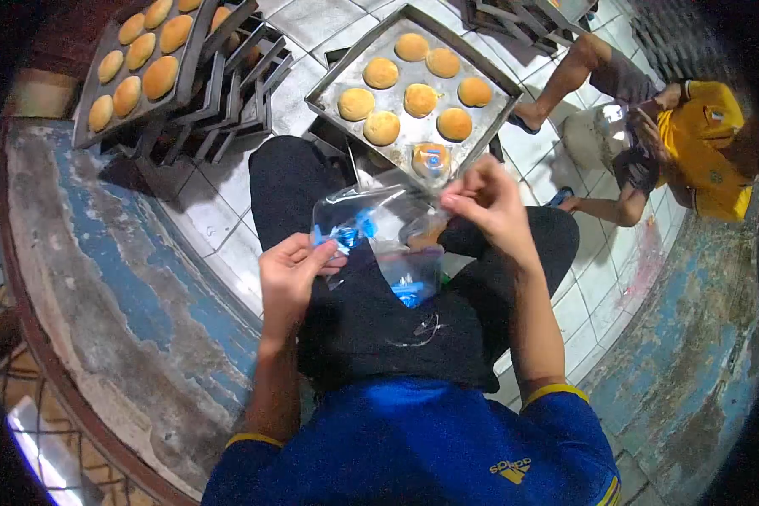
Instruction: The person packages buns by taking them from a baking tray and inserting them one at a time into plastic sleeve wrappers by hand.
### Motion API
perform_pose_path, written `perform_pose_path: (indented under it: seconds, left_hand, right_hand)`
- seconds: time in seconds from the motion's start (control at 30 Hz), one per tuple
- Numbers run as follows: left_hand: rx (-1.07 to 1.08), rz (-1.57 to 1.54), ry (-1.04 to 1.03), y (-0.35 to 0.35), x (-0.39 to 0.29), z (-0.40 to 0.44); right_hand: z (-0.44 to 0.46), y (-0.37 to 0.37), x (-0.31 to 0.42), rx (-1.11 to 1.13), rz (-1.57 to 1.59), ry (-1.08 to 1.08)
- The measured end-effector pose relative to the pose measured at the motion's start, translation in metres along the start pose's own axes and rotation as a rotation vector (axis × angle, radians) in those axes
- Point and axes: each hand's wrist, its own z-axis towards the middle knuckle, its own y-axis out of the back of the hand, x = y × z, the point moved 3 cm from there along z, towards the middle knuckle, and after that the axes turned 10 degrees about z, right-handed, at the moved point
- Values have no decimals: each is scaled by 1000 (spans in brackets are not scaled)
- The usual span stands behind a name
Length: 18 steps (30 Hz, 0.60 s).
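My left hand [291,274] pinches the lower left part of a clear plastic bag [350,207] with blue printing, held above my lap. My right hand [493,211] has thumb and fingers drawn together at the bag's upper right corner. More clear bags with blue print [409,287] lie on my lap, between my legs. Just beyond my hands is a metal tray [329,105] with several golden buns [420,99]. One bun [431,158] at the tray's near corner shows blue print over it, seemingly through clear plastic.
At the left, another tray of buns [139,51] sits on a stack of metal trays [228,93]. To the right, a person in a yellow shirt [704,143] sits by a rounded shiny container [594,135]. Worn blue-grey ledges [135,253] curve along both sides of the tiled floor.
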Motion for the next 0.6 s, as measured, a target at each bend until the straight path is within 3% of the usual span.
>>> perform_pose_path:
  seconds: [0.07,0.13,0.2,0.27,0.33,0.4,0.53,0.6]
  left_hand:
    - [-18,-9,-9,9,3,12]
    - [-34,-15,-18,12,6,20]
    - [-17,71,-12,13,12,23]
    - [-21,40,-51,10,14,25]
    - [-25,-13,-44,8,9,27]
    - [-35,83,-37,11,9,28]
    - [-31,27,-18,8,0,34]
    - [-32,37,-31,6,0,35]
  right_hand:
    - [45,18,-35,37,-43,-104]
    - [101,52,-77,-24,-295,-93]
    - [162,128,-144,-221,-630,-106]
    - [212,212,-195,-406,-722,-88]
    - [244,269,-230,-576,-854,-195]
    - [255,286,-248,-507,-753,-410]
    - [217,197,-231,-737,-718,-12]
    - [199,167,-225,-641,-835,207]
